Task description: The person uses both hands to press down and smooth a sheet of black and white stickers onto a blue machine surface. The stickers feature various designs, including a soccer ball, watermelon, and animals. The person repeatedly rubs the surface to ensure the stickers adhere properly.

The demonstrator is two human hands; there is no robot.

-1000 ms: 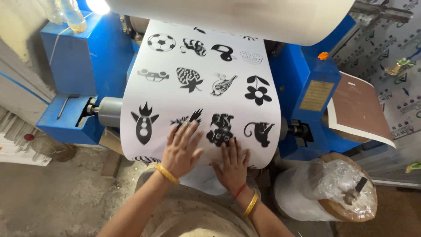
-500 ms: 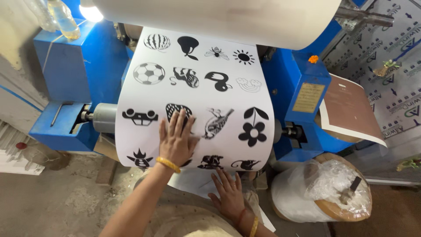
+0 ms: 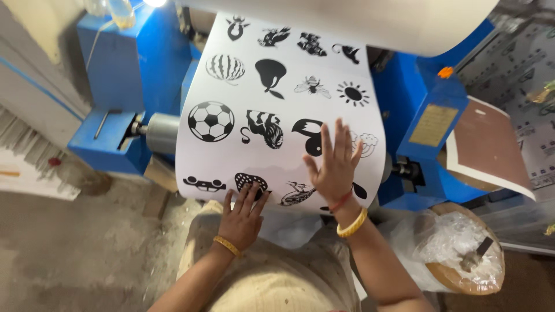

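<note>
Mid-frame, a printed sheet (image 3: pixel 277 110) hangs from a roll (image 3: pixel 358 20) over a blue machine (image 3: pixel 136 63). Right hand (image 3: pixel 334 167) lies flat, fingers spread, on it; left hand (image 3: pixel 243 216), open, presses its lower edge.

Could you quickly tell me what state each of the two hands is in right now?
Left hand: open, fingers spread, flat on the lower edge of the white printed sheet with black pictures.
Right hand: open, palm pressed flat on that sheet, higher up.
</note>
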